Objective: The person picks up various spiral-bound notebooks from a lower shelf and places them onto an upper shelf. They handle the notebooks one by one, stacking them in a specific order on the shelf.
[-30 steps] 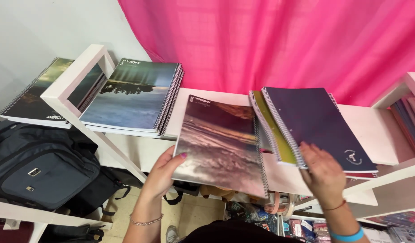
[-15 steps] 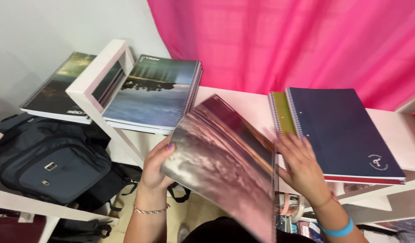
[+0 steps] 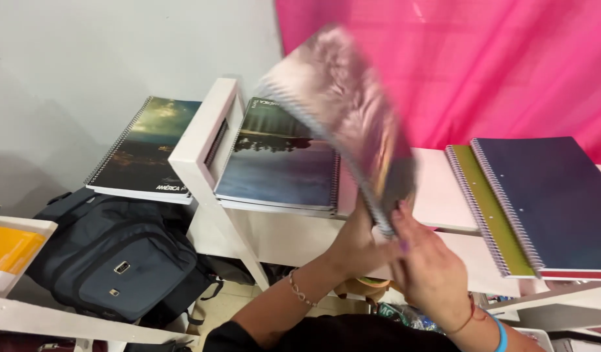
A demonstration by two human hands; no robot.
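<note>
Both hands, left hand (image 3: 356, 244) and right hand (image 3: 430, 274), pinch the spiral notebook (image 3: 343, 117) at its lower corner, fingers closed on it. It looks light and floppy, better gripped along the wire spine, above the shelf (image 3: 443, 195).

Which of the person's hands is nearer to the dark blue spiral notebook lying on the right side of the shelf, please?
The right hand. It grips the raised purple notebook just left of the dark blue notebook; the left hand holds the same notebook farther left.
</note>
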